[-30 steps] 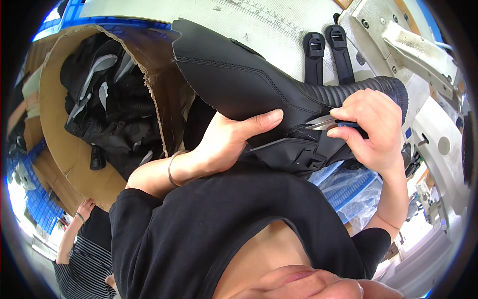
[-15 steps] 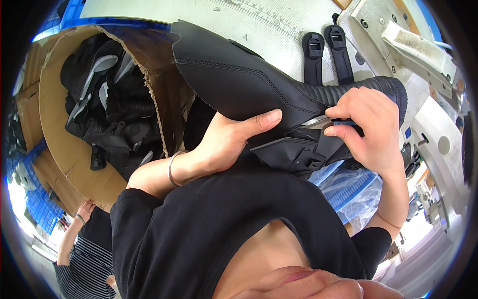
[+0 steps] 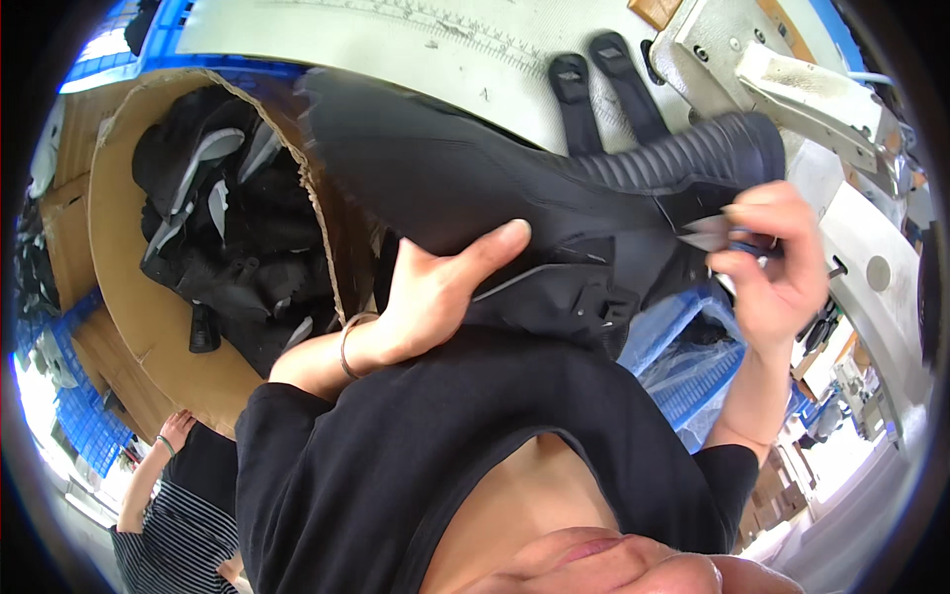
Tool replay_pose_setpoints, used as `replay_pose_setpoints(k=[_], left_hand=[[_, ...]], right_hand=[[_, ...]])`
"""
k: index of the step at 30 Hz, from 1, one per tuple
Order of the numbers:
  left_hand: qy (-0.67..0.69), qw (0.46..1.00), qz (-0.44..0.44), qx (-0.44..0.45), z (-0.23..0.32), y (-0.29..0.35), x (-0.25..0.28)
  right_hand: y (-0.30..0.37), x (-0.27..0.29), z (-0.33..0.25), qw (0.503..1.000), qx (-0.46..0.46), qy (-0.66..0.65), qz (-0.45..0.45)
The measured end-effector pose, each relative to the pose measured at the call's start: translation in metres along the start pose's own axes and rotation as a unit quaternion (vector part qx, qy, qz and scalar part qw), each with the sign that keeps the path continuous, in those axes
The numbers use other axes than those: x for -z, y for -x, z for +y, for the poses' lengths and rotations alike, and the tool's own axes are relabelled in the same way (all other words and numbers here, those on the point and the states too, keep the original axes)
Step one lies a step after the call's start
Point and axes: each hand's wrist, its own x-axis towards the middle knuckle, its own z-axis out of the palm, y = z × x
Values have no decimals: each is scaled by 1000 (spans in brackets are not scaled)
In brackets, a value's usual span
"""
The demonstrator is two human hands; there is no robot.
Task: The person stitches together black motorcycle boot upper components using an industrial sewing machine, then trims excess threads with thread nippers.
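A long black boot upper (image 3: 475, 188) with a ribbed band near its right end lies across the middle of the view, tilted and partly blurred at its left end. My left hand (image 3: 445, 287) grips it from below, thumb pressed on its side. My right hand (image 3: 772, 262) is closed on small metal snips (image 3: 708, 233), their blades at the boot's ribbed right end. A black strap piece with a buckle (image 3: 584, 302) hangs under the boot.
A cardboard box (image 3: 139, 337) holds several black boot parts at the left. Two black straps (image 3: 594, 84) lie on the pale work table (image 3: 416, 49). A grey sewing machine (image 3: 792, 79) stands at the right. Another person (image 3: 168, 515) is at the lower left.
The boot has swung so its left end sits higher and further right. My right hand has pulled back a little from the ribbed end with the snips.
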Motion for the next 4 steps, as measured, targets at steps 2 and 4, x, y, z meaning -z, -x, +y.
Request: replay_pose_setpoints(k=[2,4], left_hand=[[-131,974,19,-185,12,7,5],[-102,960,42,-257,22,17,6]], right_hand=[[19,2,4,989,10,-43,143],[35,0,11,980,-14,-51,194]])
